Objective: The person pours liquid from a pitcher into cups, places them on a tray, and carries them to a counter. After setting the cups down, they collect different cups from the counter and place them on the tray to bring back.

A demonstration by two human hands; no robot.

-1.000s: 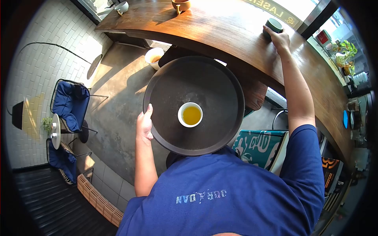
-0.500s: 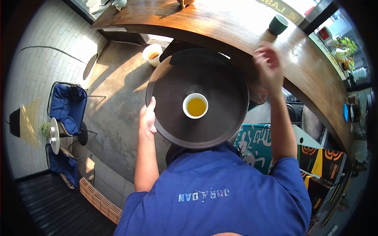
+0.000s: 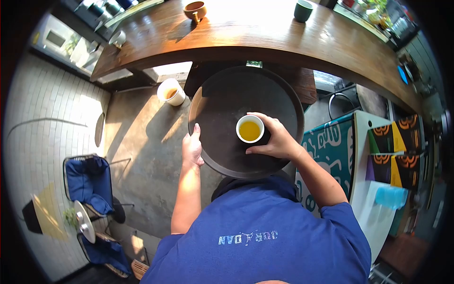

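A round dark tray (image 3: 222, 97) is held level in front of me, below a curved wooden counter (image 3: 246, 35). My left hand (image 3: 192, 147) grips the tray's left rim. On the tray stands a white cup (image 3: 250, 129) of yellow liquid. My right hand (image 3: 275, 138) wraps around that cup from the right, fingers closed on its side. A dark green cup (image 3: 302, 10) stands alone on the counter's far side.
A brown cup with a handle (image 3: 194, 10) and a grey cup (image 3: 118, 38) sit on the counter. A white bucket (image 3: 171, 92) stands on the concrete floor at left. Blue chairs (image 3: 90, 182) lie lower left. Teal and orange printed boards (image 3: 378, 142) stand at right.
My right hand left the green cup on the counter, came back to the tray and closed around the white cup. The view swung, so the counter now sits higher in the frame.
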